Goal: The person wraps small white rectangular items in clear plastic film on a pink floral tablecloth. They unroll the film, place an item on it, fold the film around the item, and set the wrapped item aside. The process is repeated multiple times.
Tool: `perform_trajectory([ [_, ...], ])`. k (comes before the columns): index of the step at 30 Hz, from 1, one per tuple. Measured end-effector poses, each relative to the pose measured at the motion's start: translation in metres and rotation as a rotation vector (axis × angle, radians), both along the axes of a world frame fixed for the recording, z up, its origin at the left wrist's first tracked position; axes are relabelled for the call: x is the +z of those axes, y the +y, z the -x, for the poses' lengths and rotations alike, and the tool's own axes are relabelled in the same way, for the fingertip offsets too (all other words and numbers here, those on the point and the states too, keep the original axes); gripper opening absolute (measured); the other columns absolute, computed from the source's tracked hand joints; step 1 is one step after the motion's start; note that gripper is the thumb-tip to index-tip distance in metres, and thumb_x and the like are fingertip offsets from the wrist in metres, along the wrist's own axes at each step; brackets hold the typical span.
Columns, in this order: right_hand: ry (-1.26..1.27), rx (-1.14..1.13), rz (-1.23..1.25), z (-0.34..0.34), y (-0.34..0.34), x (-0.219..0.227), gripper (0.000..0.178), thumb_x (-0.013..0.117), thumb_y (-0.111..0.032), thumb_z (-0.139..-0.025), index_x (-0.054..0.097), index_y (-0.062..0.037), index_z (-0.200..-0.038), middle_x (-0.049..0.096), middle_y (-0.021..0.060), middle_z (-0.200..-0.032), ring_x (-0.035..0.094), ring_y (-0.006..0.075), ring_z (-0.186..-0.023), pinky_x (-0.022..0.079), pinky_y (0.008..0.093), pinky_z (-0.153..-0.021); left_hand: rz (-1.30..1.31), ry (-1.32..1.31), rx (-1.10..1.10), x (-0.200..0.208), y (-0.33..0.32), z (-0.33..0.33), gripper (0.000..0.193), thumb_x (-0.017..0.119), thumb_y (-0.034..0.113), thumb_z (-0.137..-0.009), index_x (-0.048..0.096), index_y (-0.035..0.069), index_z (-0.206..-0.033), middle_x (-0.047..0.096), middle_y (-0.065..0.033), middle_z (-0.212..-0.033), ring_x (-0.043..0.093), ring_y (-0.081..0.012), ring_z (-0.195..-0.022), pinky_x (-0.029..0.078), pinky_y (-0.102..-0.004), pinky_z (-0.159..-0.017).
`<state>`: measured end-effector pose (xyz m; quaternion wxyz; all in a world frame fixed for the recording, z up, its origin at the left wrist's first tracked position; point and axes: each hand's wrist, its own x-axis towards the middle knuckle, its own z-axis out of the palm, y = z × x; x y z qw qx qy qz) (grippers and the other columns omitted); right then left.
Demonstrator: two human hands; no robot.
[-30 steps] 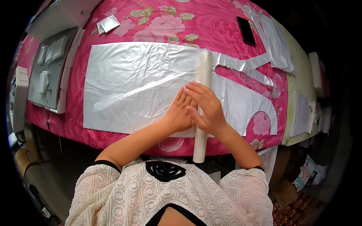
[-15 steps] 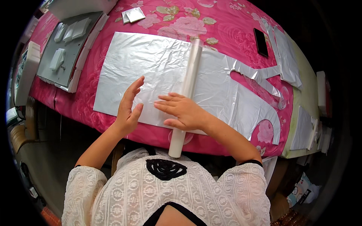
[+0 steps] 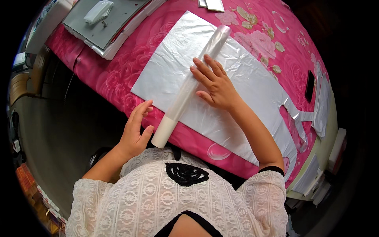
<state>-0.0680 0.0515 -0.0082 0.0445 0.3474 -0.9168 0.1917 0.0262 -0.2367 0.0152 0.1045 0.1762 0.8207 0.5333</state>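
Observation:
A long roll of clear plastic film (image 3: 182, 98) on a white core lies slantwise across a flat, silvery-white plastic sheet (image 3: 164, 71). Its bare core end sticks out past the table's front edge, close to my clothing. My right hand (image 3: 215, 85) rests with spread fingers over the upper part of the roll and seems to touch it. To the left of the core end, my left hand (image 3: 136, 132) is held just off the table edge, its fingers extended and holding nothing. Curved cut-outs and narrow strips (image 3: 293, 112) shape the sheet's right end.
A pink flowered cloth (image 3: 118, 79) covers the table. At the far left, a grey board (image 3: 118, 12) carries a folded clear plastic packet (image 3: 98, 12). A black phone (image 3: 309, 85) lies at the right, near another silvery plastic piece (image 3: 322, 104). A wooden chair (image 3: 19, 87) stands left.
The view has turned. The roll has moved left over the sheet, nearer its left edge. My right hand has come onto the roll, and my left hand has left the space above the sheet.

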Motion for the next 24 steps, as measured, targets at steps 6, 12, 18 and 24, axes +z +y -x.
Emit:
perform_trajectory([
  [6,0.102,-0.088,0.09,0.063,-0.115,-0.006,0.05,0.053,-0.032,-0.085,0.048,-0.0064,-0.128,0.043,0.0122,-0.136,0.026,0.0303,-0.134,0.016,0.046,-0.111,0.497,0.151,0.203,-0.005,0.005,0.006,0.089,0.076,0.017,-0.069,0.023,-0.003,-0.137,0.044,-0.0181,-0.113,0.048,-0.0338,-0.104,0.039,-0.0428,-0.093],
  [12,-0.187,-0.719,0.75,0.053,-0.145,-0.003,0.081,0.057,-0.019,-0.081,0.008,0.0018,-0.142,0.009,0.0307,-0.145,0.006,0.0378,-0.138,0.013,0.0439,-0.112,0.079,-0.314,0.212,-0.002,-0.02,0.019,0.079,0.078,0.009,-0.066,0.038,-0.003,-0.132,0.053,-0.0093,-0.109,0.055,-0.0209,-0.098,0.046,-0.0329,-0.086],
  [18,-1.037,-0.348,1.983,0.032,-0.098,0.032,0.063,0.068,-0.014,-0.076,0.029,-0.0024,-0.125,0.052,0.0141,-0.104,0.058,0.0193,-0.091,0.052,0.0328,-0.08,-0.925,-1.122,-0.109,-0.004,-0.013,0.006,0.087,0.075,0.04,-0.067,0.04,-0.014,-0.125,0.059,-0.024,-0.107,0.066,-0.0292,-0.085,0.059,-0.0369,-0.068],
  [24,-0.793,-0.562,1.839,0.002,-0.048,0.057,0.059,0.069,-0.012,-0.074,0.032,0.0002,-0.119,0.051,0.0096,-0.089,0.057,0.0173,-0.078,0.052,0.0322,-0.071,-0.605,-1.074,-0.322,0.011,0.033,0.026,0.093,0.06,0.061,-0.075,0.032,-0.008,-0.132,0.059,-0.0215,-0.107,0.063,-0.0272,-0.092,0.055,-0.0348,-0.074],
])
